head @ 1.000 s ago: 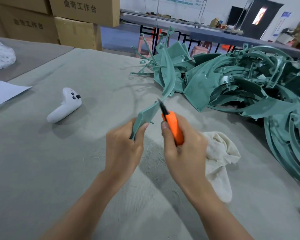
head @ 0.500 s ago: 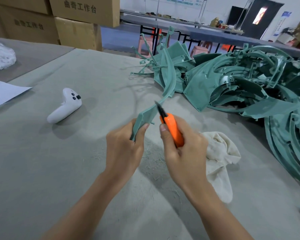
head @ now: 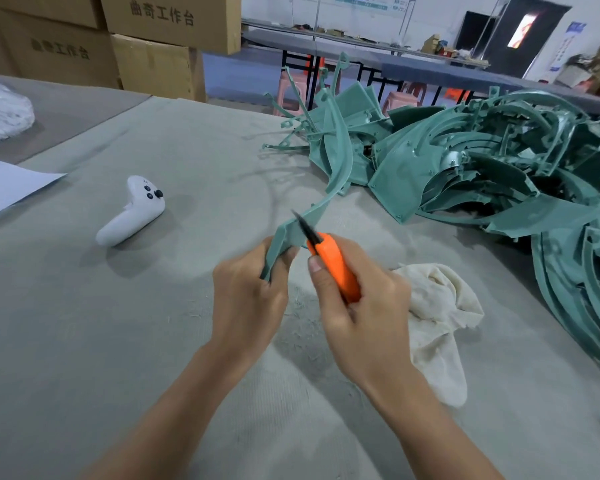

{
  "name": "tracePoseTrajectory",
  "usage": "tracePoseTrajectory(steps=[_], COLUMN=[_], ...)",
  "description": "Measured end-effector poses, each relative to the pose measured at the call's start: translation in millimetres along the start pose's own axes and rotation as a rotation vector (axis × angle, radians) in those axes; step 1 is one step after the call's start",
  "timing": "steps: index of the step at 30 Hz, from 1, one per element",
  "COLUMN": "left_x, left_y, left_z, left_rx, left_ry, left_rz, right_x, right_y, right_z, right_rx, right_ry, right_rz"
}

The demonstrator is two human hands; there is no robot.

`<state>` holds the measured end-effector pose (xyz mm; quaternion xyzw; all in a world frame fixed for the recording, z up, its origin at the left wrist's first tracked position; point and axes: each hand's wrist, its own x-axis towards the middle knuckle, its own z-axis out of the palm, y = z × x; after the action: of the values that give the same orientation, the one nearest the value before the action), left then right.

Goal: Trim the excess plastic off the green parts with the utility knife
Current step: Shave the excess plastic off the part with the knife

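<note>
My left hand (head: pixel 248 296) grips the near end of a long curved green part (head: pixel 340 157) that arcs up and away over the table. My right hand (head: pixel 361 306) holds an orange utility knife (head: pixel 336 268) with its dark blade out. The blade lies against the green part's edge just above my left thumb. A big heap of green parts (head: pixel 482 168) fills the table's right and far side.
A white game controller (head: pixel 130 216) lies on the grey felt table (head: pixel 84 341) to the left. A cream cloth (head: pixel 437 317) sits right of my right hand. White paper (head: pixel 4 188) lies at the left edge. Cardboard boxes (head: pixel 153 39) stand behind. Fine shavings dot the felt below my hands.
The knife has slid up and left along the part's edge, so the blade now crosses the green strip. My left hand has kept its grip.
</note>
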<state>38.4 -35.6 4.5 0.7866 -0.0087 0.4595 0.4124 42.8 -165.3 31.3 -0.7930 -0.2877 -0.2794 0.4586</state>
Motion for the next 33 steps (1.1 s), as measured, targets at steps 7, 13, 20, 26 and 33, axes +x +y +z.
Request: tracePoseTrajectory(steps=[7, 13, 20, 26, 33], left_x=[-2.1, 3.3, 0.7, 3.0, 10.1], left_y=[-1.2, 3.1, -1.7, -2.6, -2.6], left_z=[2.0, -1.0, -0.8, -2.1, -9.7], left_rx=[-0.003, 0.006, -0.005, -0.040, -0.071], left_ry=[0.000, 0.026, -0.036, -0.070, -0.163], left_rz=[0.033, 0.080, 0.042, 0.136, 0.237], right_x=[11.9, -0.6, 10.0, 23.8, 36.1], right_y=[13.6, -5.2, 9.1, 38.6, 64.9], right_z=[-12.5, 1.0, -8.7, -27.4, -46.3], right_rx=[-0.007, -0.014, 0.063, -0.005, -0.102], right_ry=[0.051, 0.006, 0.022, 0.118, 0.160], right_rz=[0.073, -0.053, 0.047, 0.164, 0.214])
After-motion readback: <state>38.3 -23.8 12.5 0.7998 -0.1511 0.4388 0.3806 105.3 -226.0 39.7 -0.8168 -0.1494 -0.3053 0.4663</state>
